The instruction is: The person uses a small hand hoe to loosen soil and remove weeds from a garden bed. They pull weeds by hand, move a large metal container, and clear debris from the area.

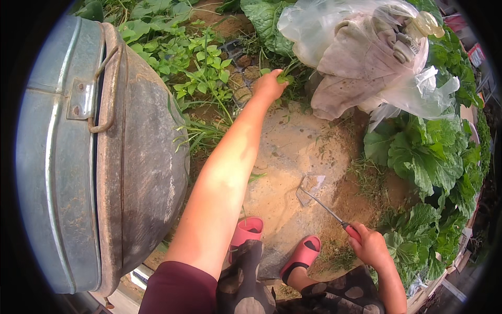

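Observation:
Stretched far ahead, my left hand [270, 87] closes around a small clump of green weeds [285, 77] beside a black seedling tray [242, 83] with soil in its cells. Whether the clump is still rooted cannot be seen. My right hand [368, 244], low on the right, grips the red handle of a hand hoe [328, 210]. Its flat metal blade [311, 189] is at the bare, sandy ground [282, 157]. Leafy green weeds [208, 70] grow to the left of the tray.
A large metal tub [145, 149] with a wire handle stands at my left. Leafy vegetables [419, 157] line the right side. At the upper right, a stained cloth [349, 66] lies with clear plastic sheeting [306, 31]. Pink slippers [304, 253] are on my feet.

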Action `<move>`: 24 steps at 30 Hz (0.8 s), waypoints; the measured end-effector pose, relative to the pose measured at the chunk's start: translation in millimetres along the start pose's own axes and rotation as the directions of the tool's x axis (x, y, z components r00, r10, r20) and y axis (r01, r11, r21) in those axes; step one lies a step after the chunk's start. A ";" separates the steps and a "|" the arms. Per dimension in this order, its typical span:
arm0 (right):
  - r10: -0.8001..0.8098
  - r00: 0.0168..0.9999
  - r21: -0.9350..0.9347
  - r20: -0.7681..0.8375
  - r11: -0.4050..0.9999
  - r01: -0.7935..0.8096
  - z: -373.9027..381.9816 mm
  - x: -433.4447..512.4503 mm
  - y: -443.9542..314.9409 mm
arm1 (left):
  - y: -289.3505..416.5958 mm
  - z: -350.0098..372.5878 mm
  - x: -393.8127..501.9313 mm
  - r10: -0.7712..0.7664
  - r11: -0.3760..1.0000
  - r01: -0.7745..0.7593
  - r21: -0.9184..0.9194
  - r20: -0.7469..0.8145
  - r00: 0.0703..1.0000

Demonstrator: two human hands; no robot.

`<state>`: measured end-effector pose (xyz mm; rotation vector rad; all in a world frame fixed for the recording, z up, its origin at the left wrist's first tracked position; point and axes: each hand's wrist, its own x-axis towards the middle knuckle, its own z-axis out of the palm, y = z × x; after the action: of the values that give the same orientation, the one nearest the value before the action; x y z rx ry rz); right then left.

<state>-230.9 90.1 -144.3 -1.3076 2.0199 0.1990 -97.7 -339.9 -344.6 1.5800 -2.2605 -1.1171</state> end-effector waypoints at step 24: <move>0.028 0.999 0.043 0.045 0.999 -0.029 -6.8 11.3 11.0 | -14.0 31.2 -128.4 0.305 0.929 -0.342 -0.142 -0.232 0.924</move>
<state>-246.1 83.8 -149.2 -1.2374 1.9951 0.1945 -49.0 -216.4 -341.1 1.1395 -2.1152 -0.9845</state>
